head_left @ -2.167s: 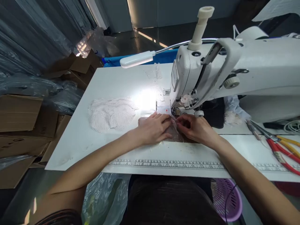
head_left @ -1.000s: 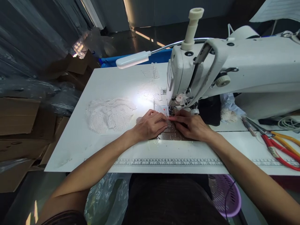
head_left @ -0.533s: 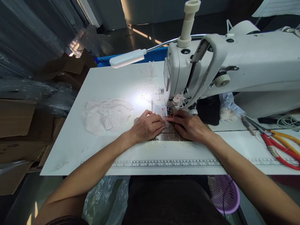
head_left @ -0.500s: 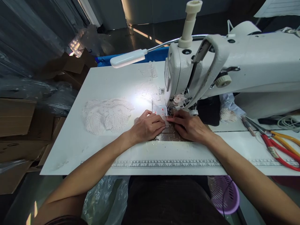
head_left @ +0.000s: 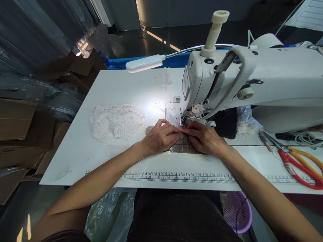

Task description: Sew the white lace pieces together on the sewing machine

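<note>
In front of the sewing machine's presser foot, both hands rest close together over the metal plate. A small piece of sheer pale fabric shows between the fingertips; most of it is covered by the hands. My left hand is closed, its bent fingers pressing on the fabric from the left. Fingers of my right hand pinch at its right edge, just by the foot. Gathered white lace lies on the table left of my left hand.
A white lamp lights the white table. More lace pieces lie behind my left hand. Scissors with red and orange handles lie at the right. A printed ruler runs along the front edge. Cardboard boxes stand at the left.
The view has shifted slightly, so the machine sits a little further right and lower. Both hands stay at the presser foot, with hardly any visible movement of the fingers.
</note>
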Motion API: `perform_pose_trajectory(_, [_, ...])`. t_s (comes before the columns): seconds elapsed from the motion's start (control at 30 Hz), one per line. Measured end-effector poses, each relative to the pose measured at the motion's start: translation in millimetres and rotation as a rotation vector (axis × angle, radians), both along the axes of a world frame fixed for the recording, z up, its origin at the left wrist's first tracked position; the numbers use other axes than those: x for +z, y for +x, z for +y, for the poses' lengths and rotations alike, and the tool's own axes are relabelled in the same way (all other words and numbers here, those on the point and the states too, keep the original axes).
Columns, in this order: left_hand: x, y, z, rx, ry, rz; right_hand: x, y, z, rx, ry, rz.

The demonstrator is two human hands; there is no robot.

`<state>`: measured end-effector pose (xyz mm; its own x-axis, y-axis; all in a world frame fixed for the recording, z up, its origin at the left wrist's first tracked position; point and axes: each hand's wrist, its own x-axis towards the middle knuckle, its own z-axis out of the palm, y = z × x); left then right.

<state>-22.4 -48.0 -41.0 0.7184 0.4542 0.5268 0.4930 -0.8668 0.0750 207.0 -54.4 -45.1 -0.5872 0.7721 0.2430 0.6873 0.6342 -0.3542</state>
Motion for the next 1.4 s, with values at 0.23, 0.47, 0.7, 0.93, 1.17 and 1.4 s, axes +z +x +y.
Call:
perform_pose_trajectory(0.23, [-1.8, -0.3, 0.7, -0.03, 0.089, 0.106, 2.4, 1.5, -2.5, 0.007, -0.012, -0.015])
perform_pose_trajectory(0.47, [0.3, -0.8, 0.4, -0.033, 0.044, 0.101, 7.4, 5.5, -9.6, 0.107, -0.013, 0.002])
perform_pose_trajectory(0.7, [3.1, -2.6, -0.6, -0.036, -0.076, 0.1, 8.0, 4.0, -12.6, 0.095, 0.013, -0.026])
perform_pose_trajectory(0.93, [0.7, -2.5, 0.9, -0.027, -0.06, 0.083, 7.5, 4.3, -12.0, 0.106, 0.007, -0.01])
perform_pose_trajectory(1.17, [0.5, -3.0, 1.0, -0.045, -0.015, 0.06, 8.3, 3.1, -12.5, 0.103, 0.01, -0.013])
perform_pose_trajectory(1.4, [-0.7, -2.2, -1.4, -0.015, -0.043, 0.024, 6.5, 3.2, -11.1, 0.101, -0.017, 0.039])
